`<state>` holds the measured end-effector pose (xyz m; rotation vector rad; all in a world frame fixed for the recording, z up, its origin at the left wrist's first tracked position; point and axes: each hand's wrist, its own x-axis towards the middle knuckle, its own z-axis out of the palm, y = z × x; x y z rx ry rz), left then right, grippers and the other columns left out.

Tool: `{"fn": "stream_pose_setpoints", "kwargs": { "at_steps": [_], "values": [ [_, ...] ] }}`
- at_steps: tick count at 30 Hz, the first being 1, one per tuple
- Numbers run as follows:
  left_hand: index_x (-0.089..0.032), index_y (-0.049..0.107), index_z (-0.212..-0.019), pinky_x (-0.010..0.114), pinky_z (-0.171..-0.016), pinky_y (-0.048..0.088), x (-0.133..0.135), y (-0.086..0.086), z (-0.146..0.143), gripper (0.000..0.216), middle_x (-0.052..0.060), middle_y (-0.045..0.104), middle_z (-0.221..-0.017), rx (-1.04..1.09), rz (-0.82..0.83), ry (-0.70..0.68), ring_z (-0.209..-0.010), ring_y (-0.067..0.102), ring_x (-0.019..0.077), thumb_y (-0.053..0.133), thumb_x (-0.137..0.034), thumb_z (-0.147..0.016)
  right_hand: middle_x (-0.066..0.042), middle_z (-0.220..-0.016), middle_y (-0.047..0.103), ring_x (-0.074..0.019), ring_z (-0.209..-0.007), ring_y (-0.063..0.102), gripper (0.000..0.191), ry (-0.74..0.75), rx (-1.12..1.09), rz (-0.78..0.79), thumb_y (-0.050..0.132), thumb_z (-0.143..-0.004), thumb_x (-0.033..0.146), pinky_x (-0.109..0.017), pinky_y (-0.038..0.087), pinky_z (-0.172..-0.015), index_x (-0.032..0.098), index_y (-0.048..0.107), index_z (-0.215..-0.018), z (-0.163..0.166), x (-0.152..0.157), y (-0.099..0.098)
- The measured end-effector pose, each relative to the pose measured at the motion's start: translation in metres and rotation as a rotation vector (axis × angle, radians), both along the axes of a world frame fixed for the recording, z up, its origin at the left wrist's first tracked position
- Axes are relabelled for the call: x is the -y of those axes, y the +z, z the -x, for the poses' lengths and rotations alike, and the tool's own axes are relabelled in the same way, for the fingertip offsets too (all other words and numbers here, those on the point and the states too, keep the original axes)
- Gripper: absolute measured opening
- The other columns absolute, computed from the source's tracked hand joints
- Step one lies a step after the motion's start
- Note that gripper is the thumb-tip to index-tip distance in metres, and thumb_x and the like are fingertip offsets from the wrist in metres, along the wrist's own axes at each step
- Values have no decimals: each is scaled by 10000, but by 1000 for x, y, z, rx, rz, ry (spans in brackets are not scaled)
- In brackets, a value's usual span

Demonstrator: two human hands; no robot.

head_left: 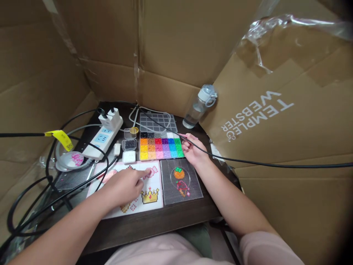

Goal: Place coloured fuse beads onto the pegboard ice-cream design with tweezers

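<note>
"What sits left of the bead box [154,159]?"

"A dish [60,162] of pink beads, then a power strip [99,142]. In front of the box and to its left, the pattern sheet [157,181] lies flat on the worktop [138,230]."

"And the left hand [125,186]?"

"Over that sheet, in front of the box. It's palm down, index finger stretched to a pink candy drawing [153,171], the others curled; I see nothing in its grip."

"Where does the box lie from the hands?"

"Beyond the left one, ahead and rightward. Its long axis runs left to right, and its right end is just beside the right hand [195,150], the nearer one."

"What about the pegboard [195,188]?"

"In front of the box's right part, bearing two bead figures."

"How's that right hand posed?"

"Forearm reaching forward, wrist turned inward, fingers bent and pinched on a slim pink tool [183,136], too small to identify."
</note>
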<state>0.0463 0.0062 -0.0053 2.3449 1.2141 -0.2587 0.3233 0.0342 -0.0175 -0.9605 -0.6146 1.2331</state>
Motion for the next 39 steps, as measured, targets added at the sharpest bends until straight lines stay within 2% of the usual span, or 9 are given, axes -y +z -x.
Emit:
{"fn": "stream_pose_setpoints", "kwargs": {
  "at_steps": [4,11,16,21,29,31,33,36,39],
  "values": [
    [-354,549,-1364,347,-688,453,1,0,1,538,121,755,-1029,-10,-7,4,-941,692,305,370,-247,-868,5,-676,694,-40,-427,356,193,-58,35,3,769,-669,189,-171,298,-366,194,577,-649,20,-15,-8],
    [-360,558,-1354,351,-660,448,0,-1,0,533,122,759,-964,-11,-6,-13,-879,698,307,366,-252,-869,-58,-699,728,-89,-506,436,151,-64,209,-83,789,-671,295,-243,317,-438,190,693,-724,36,-11,-14],
    [-360,559,-1355,356,-677,459,0,1,0,529,121,758,-953,-21,-20,-18,-872,698,307,376,-255,-871,-56,-687,709,-89,-494,403,207,-55,266,-45,820,-627,351,-265,311,-455,194,696,-681,40,-10,-17],
    [-369,553,-1358,362,-691,466,1,3,-1,532,119,755,-982,-35,-17,-21,-895,694,308,384,-252,-867,-37,-662,677,-85,-497,396,200,-78,369,-68,794,-655,369,-258,299,-459,188,714,-680,38,-10,-20],
    [-349,544,-1369,353,-708,474,1,3,0,528,118,754,-997,-12,-1,-9,-903,694,286,379,-249,-878,-19,-679,686,-85,-477,425,187,-199,467,-125,776,-688,369,-259,354,-465,199,700,-697,39,-8,-19],
    [-339,537,-1377,350,-704,477,1,3,0,529,122,755,-982,-12,3,-10,-890,697,283,383,-250,-878,-24,-716,712,-113,-516,510,140,-203,582,-139,742,-733,349,-277,430,-517,211,725,-717,37,-4,-14],
    [-329,542,-1374,351,-702,481,1,2,1,529,127,757,-971,-3,-3,-23,-879,700,284,385,-244,-876,-33,-784,744,-166,-666,631,119,-145,782,-154,688,-793,315,-311,513,-665,230,762,-753,36,2,-9],
    [-322,559,-1359,363,-698,488,1,1,1,526,128,758,-980,17,-23,-36,-886,703,295,371,-233,-876,-35,-856,767,-212,-843,691,141,-77,972,-166,651,-824,280,-353,526,-852,254,779,-773,36,8,-4],
    [-322,555,-1361,379,-707,492,2,1,1,529,129,757,-1003,21,-26,-33,-906,701,306,356,-235,-879,-40,-864,773,-217,-851,706,126,-54,991,-164,658,-812,276,-365,538,-867,251,779,-784,38,8,-3]
  ]
}}
